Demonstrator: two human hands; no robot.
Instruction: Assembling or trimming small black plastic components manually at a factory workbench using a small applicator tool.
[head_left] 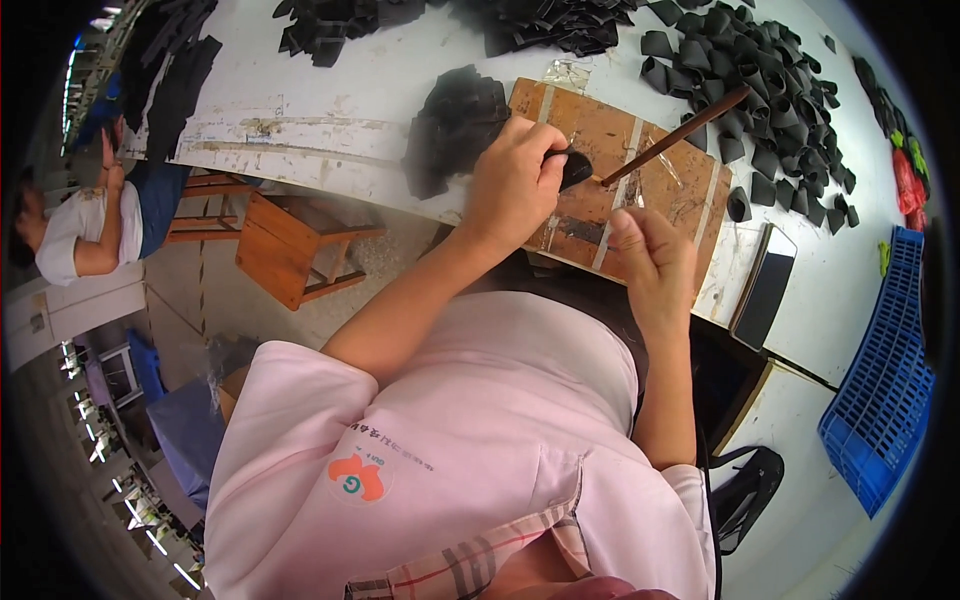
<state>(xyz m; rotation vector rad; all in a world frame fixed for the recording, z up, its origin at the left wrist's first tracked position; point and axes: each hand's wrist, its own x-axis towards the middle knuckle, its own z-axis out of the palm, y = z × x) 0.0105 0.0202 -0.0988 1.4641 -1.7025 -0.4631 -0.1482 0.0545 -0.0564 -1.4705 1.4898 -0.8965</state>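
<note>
Pinches a small black piece (575, 169) between thumb and fingers of the left hand (515, 182), over the brown board (648, 192) on the white table (340, 100), just beside the lower end of a brown stick (680, 135). Curls the fingers of the right hand (655, 260) inward over the board's near edge; cannot tell whether gripping anything there. Has a dark stack (455, 125) just left of the board and many black loops (765, 125) scattered to its right.
</note>
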